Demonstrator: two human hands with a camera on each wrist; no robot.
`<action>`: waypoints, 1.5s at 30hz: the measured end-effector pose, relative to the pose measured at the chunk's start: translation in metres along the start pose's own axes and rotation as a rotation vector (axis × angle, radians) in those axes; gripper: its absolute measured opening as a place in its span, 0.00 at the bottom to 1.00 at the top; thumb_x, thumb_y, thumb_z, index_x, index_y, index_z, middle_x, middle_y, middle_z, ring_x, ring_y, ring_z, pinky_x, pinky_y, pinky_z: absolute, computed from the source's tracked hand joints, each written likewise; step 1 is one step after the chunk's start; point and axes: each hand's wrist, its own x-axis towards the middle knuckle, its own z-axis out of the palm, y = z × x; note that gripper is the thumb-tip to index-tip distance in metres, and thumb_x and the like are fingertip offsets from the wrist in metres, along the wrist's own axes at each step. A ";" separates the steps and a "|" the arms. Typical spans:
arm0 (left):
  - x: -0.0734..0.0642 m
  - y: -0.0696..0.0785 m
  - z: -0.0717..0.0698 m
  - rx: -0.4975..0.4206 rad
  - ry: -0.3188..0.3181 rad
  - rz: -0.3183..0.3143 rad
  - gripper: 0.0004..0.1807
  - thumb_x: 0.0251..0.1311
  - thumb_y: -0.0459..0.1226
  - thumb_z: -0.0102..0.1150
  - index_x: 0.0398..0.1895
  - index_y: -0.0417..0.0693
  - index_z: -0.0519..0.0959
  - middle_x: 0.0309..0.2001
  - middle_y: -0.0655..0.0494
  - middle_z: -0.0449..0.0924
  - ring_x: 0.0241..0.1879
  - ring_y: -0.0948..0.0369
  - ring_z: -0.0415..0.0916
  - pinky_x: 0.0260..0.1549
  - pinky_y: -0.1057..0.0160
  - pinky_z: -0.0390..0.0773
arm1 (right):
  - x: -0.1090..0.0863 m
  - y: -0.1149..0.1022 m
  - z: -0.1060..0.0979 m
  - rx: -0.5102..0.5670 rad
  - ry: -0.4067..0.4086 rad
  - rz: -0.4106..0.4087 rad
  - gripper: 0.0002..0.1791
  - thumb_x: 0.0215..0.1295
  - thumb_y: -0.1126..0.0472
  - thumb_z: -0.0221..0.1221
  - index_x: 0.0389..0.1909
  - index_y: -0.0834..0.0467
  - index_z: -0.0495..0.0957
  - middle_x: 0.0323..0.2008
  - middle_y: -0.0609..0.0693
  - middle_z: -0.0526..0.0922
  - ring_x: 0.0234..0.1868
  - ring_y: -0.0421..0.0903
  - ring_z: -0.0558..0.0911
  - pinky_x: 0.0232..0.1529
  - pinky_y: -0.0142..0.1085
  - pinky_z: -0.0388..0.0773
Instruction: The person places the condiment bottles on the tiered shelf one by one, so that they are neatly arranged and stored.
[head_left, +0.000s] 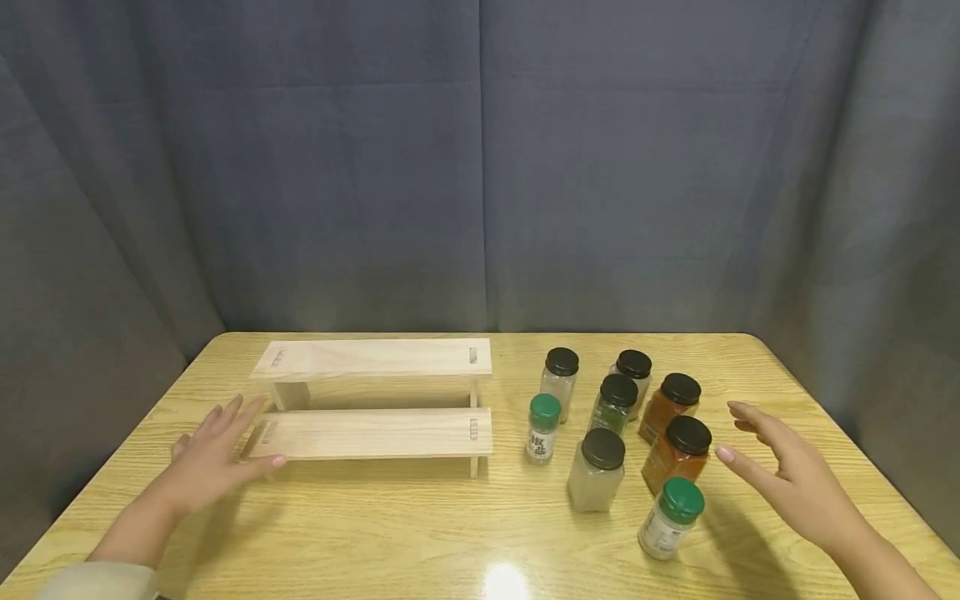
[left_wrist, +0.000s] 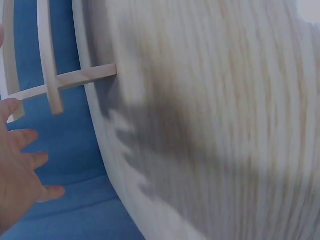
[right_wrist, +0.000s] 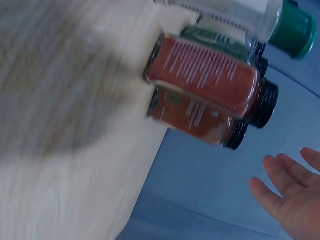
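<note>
My left hand is spread wide at the left end of a two-tier wooden rack, its thumb and fingers around the lower shelf's end. In the left wrist view the fingers are splayed near the rack's side. My right hand hovers right of the jars, fingers loosely extended, holding nothing. Nearest to it are two jars of red-orange spice, the front jar and the rear jar, both black-capped. A small green-capped shaker stands in front of them.
Left of the red jars stand a pale square jar, a jar of green herbs, two more black-capped jars and another green-capped shaker. All rest on the wooden table. A dark curtain hangs behind it.
</note>
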 end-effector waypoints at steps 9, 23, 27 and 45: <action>0.001 0.002 0.013 -0.035 -0.024 -0.010 0.45 0.52 0.57 0.50 0.66 0.47 0.43 0.63 0.31 0.39 0.58 0.31 0.35 0.37 0.26 0.40 | -0.016 -0.009 0.013 0.024 0.012 0.025 0.25 0.58 0.58 0.55 0.54 0.63 0.63 0.46 0.59 0.72 0.45 0.54 0.69 0.36 0.53 0.68; 0.004 -0.001 0.026 -0.057 -0.034 -0.001 0.45 0.53 0.55 0.50 0.66 0.45 0.41 0.62 0.29 0.41 0.56 0.29 0.37 0.36 0.25 0.41 | -0.032 -0.017 0.030 0.083 -0.089 0.069 0.23 0.58 0.56 0.55 0.54 0.58 0.65 0.46 0.53 0.73 0.44 0.46 0.72 0.38 0.47 0.72; 0.004 0.000 0.027 -0.052 -0.030 -0.004 0.45 0.53 0.55 0.50 0.66 0.44 0.42 0.62 0.29 0.41 0.57 0.30 0.38 0.36 0.25 0.42 | -0.033 -0.019 0.034 0.123 -0.123 0.081 0.22 0.58 0.56 0.54 0.53 0.57 0.65 0.47 0.49 0.73 0.44 0.35 0.71 0.40 0.45 0.72; 0.007 0.000 0.028 -0.088 -0.036 -0.011 0.42 0.55 0.54 0.47 0.66 0.44 0.43 0.62 0.30 0.37 0.57 0.31 0.36 0.36 0.25 0.41 | -0.031 -0.018 0.043 0.185 -0.172 0.149 0.26 0.54 0.56 0.58 0.53 0.60 0.66 0.48 0.51 0.71 0.41 0.37 0.72 0.38 0.41 0.73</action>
